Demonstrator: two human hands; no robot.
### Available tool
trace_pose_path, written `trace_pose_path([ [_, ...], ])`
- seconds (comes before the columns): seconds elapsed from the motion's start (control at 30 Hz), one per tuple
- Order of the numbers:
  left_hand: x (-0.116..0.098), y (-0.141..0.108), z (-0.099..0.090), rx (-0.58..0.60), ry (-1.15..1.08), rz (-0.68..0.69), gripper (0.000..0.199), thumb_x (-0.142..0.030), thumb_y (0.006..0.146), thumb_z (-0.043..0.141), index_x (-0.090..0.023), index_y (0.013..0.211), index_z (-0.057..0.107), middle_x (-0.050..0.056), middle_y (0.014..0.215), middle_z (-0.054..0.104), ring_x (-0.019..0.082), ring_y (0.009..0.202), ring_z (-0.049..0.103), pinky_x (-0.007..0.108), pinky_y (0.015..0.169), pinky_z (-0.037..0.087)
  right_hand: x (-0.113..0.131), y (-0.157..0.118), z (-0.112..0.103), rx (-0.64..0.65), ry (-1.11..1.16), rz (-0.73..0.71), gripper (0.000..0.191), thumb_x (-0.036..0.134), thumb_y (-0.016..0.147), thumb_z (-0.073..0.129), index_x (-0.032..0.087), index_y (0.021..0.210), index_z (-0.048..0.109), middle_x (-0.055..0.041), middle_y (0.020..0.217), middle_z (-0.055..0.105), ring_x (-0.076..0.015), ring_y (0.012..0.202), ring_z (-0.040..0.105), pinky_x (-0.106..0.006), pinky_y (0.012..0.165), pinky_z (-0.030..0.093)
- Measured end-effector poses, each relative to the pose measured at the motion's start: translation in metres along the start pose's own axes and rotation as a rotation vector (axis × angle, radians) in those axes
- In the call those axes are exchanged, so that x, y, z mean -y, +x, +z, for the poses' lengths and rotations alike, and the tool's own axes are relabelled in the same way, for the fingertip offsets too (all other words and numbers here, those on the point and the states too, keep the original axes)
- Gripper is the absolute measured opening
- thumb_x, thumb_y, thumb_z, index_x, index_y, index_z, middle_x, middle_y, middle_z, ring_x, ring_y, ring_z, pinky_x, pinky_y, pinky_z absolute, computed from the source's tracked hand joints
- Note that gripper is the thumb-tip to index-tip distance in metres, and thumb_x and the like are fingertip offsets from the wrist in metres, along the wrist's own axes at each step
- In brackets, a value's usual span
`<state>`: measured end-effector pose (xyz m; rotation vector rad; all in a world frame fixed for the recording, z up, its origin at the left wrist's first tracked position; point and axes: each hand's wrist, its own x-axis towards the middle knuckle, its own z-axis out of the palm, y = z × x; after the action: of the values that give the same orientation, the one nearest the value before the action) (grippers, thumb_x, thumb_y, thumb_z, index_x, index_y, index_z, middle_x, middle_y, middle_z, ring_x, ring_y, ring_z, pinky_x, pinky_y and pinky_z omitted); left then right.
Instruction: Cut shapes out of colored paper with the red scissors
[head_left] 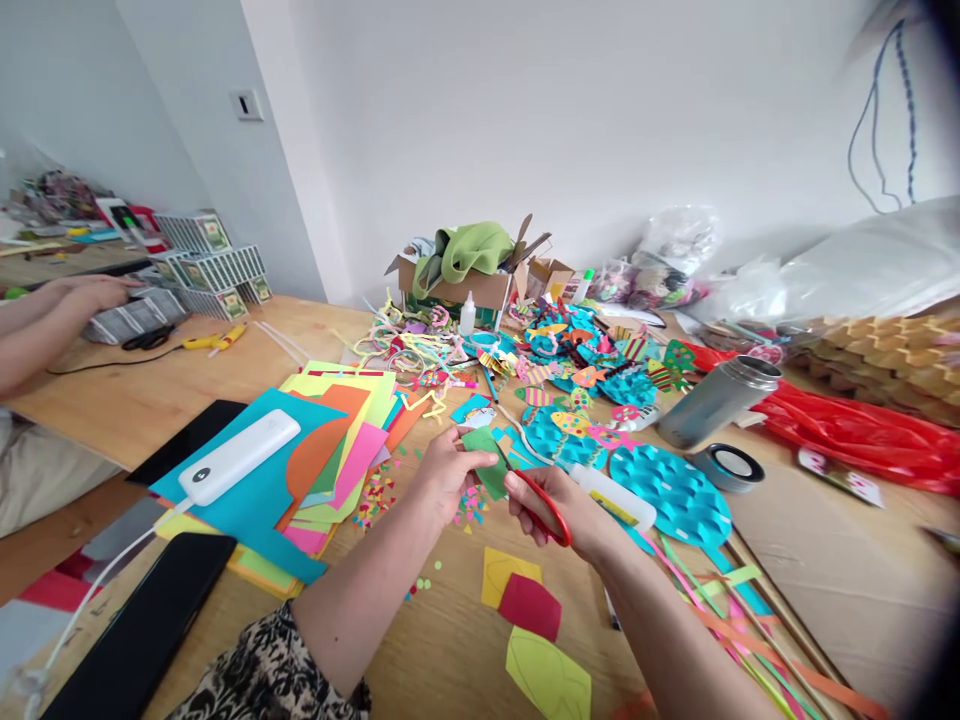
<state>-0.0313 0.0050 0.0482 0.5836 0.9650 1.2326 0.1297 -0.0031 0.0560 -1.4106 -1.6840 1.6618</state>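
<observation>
One big wooden table took up most of the frame, with one cardboard box of odds and ends at upper centre. Left of centre was one stack of coloured paper, too overlapped to count sheets, with one white power bank on top. One black phone lay lower left, and one grey metal flask stood at right.

Mid-frame were the two hands. The left hand had its thumb and fingers pinched onto one green paper piece, just about dead centre. The right hand had its fingers curled around the red handles of one pair of scissors, blades up at the green; couldn't tell how wide they were spread. Three cut pieces lay lower centre: one yellow, one red, one lime. Tiny confetti was scattered by the stack, way too much to count.
</observation>
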Motion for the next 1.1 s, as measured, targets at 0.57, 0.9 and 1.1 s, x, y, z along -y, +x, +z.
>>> trace_pose_path([
  [0.57,-0.0078,-0.0010,0.0038,-0.048,0.020,-0.032,0.042,-0.006,0.047,0.077,-0.016,0.083,0.057,0.001,0.066,0.068,0.015,0.058,0.062,0.026,0.056,0.047,0.0004,-0.0008,-0.0011,0.022,0.024,-0.028,0.054,0.069,0.074,0.064,0.016,0.065,0.057,0.0018,0.049,0.057,-0.0078,0.038,0.050,-0.019,0.037,0.030],
  [0.9,-0.0046,0.0023,0.0000,-0.024,0.029,-0.038,0.047,-0.008,0.047,0.080,-0.016,0.088,0.058,0.002,0.072,0.069,0.016,0.062,0.064,0.027,0.058,0.049,-0.0002,-0.0006,-0.0010,0.034,0.013,-0.037,0.055,0.070,0.074,0.064,0.017,0.063,0.056,0.0023,0.048,0.055,-0.0076,0.037,0.049,-0.019,0.038,0.032],
  [1.1,-0.0057,0.0013,0.0003,-0.027,0.026,-0.053,0.045,-0.006,0.048,0.077,-0.016,0.088,0.058,0.002,0.071,0.069,0.016,0.062,0.064,0.026,0.058,0.048,-0.0010,0.0000,-0.0017,0.036,-0.010,-0.034,0.055,0.071,0.073,0.063,0.017,0.064,0.056,0.0022,0.048,0.056,-0.0084,0.038,0.050,-0.019,0.038,0.031],
])
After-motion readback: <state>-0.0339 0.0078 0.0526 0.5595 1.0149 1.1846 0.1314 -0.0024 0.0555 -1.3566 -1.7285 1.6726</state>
